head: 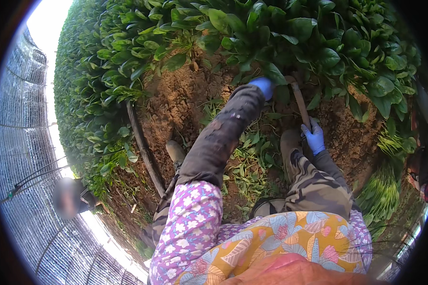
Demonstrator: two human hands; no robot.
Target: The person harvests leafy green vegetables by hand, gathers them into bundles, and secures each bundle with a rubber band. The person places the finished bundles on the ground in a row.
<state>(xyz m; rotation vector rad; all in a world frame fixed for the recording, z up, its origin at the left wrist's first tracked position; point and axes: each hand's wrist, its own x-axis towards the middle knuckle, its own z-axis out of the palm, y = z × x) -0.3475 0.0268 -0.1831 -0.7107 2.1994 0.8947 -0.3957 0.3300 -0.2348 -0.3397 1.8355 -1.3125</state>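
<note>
In a blue glove, my left hand (263,87) reaches to the base of the leafy green plants (271,53), which look like spinach. It is blurred and leaves cover its fingers, so its grip cannot be told. My right hand (314,136), gloved in blue too, is closed around the lower end of the wooden handle of a hand tool (299,99). The tool's bent neck points left towards my left hand; its working end is hidden among leaves. Loose leaves and stems (251,164) lie on the soil between my boots.
A dark pole (144,149) lies on the soil at left, beside the dense crop. Cut plants with pale stems (381,192) lie in piles at right. Another person (67,199) is at the far left, near the mesh-like greenhouse wall (21,142). My boot (290,142) is close to my right hand.
</note>
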